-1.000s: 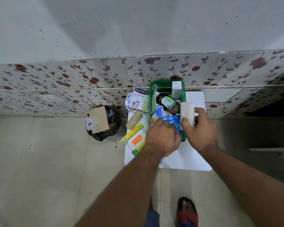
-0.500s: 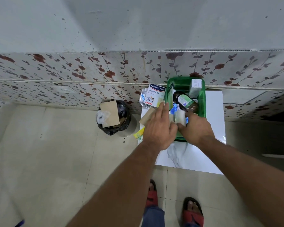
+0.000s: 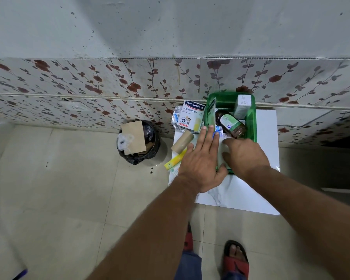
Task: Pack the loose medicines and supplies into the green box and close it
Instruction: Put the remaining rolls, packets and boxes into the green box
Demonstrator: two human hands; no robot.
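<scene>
The green box [image 3: 252, 126] stands open on a white table [image 3: 267, 126] against the wall, holding a brown bottle [image 3: 231, 124], a white carton [image 3: 243, 106] and a green leaflet [image 3: 211, 112]. My left hand [image 3: 202, 158] lies flat with fingers spread across the box's near left edge. My right hand [image 3: 245, 154] presses a white roll [image 3: 220, 152] down into the box's near end, fingers around it. Left of the box lie a Hansaplast pack [image 3: 192, 116], a tan bandage roll [image 3: 182, 142] and a yellow tube [image 3: 175, 159].
A black bin [image 3: 138, 141] with cardboard and plastic in it stands on the tiled floor left of the table. The floral tiled wall runs just behind the box. My feet in red sandals [image 3: 235, 257] are below the table's near edge.
My right hand has carried the white roll from above the box's right side down into its near end. My left hand has opened flat and shifted along the box's left edge.
</scene>
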